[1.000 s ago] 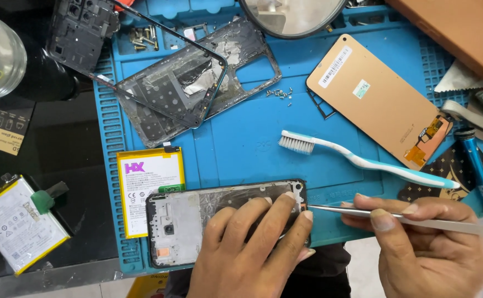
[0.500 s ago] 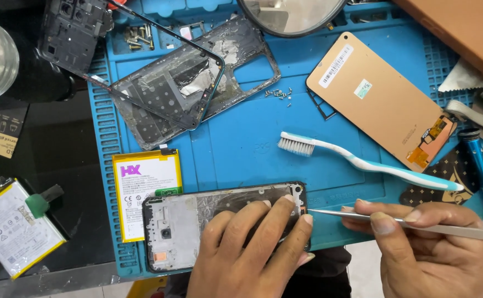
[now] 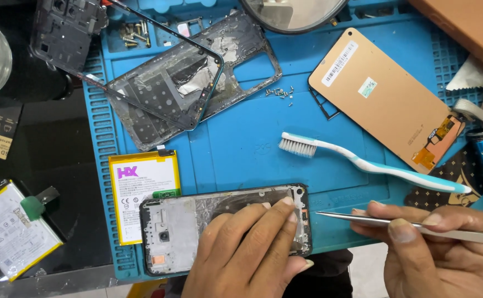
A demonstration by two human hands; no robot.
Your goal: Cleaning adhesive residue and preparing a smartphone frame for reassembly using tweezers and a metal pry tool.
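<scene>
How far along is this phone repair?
Done: the back cover is off, the gold screen panel lies apart, loose screws sit on the blue mat. In hand: left hand steadies the open phone frame; right hand points tweezers at it. Left: the battery is unfitted.

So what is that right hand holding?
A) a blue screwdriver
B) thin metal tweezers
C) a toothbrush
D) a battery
B: the right hand pinches thin metal tweezers, tip pointing at the opened phone frame pressed down by the left hand; the toothbrush lies untouched on the blue mat.
</scene>
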